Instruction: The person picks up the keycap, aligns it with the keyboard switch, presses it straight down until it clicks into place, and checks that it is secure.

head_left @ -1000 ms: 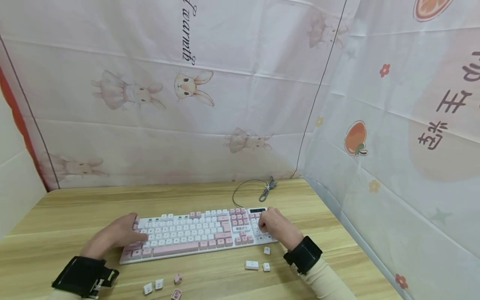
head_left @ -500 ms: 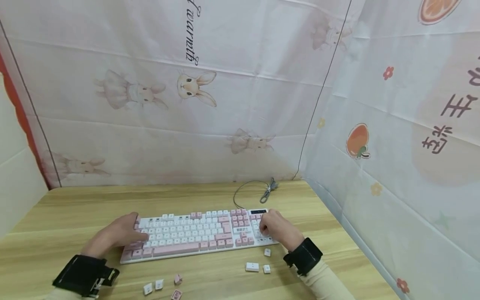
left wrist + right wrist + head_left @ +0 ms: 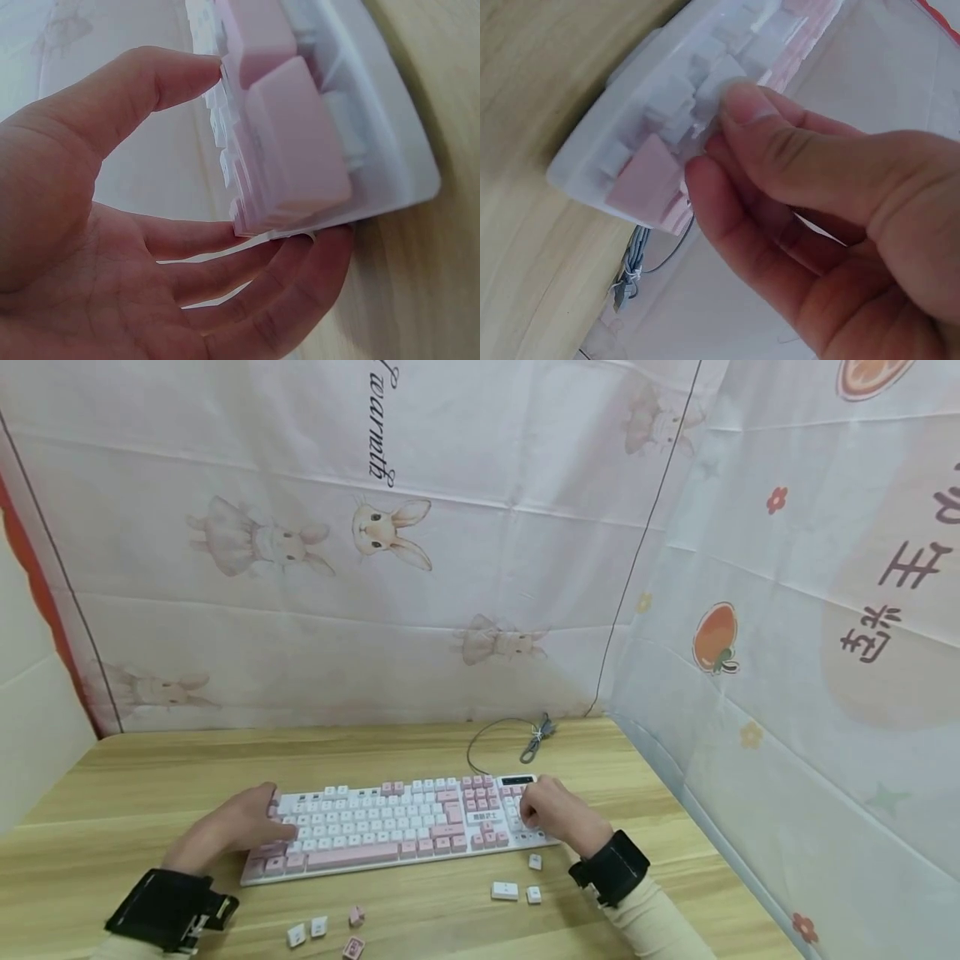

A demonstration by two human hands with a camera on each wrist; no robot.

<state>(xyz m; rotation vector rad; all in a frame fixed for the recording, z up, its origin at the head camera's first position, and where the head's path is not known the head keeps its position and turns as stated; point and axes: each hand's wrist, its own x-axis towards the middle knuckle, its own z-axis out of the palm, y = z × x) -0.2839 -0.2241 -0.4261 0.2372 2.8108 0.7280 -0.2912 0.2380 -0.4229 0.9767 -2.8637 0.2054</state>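
White-and-pink plastic keyboard (image 3: 352, 857) noted across head view's lower centre, loose keycaps (image 3: 505, 891) below. Left wrist view: keyboard's end, upper right, gripped by left hand (image 3: 135, 259). Right wrist view: right hand (image 3: 855, 191) curled at number pad (image 3: 669, 97), upper left; pinch cannot be confirmed. Number-pad key work judged in hand; precise fingertip placement seemingly required.

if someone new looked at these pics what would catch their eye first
Probably the pink-and-white keyboard lying across the wooden table, with the left hand gripping its left end and the right hand at its number pad. Next, likely the loose keycaps in front of it and the rabbit prints on the backdrop behind.
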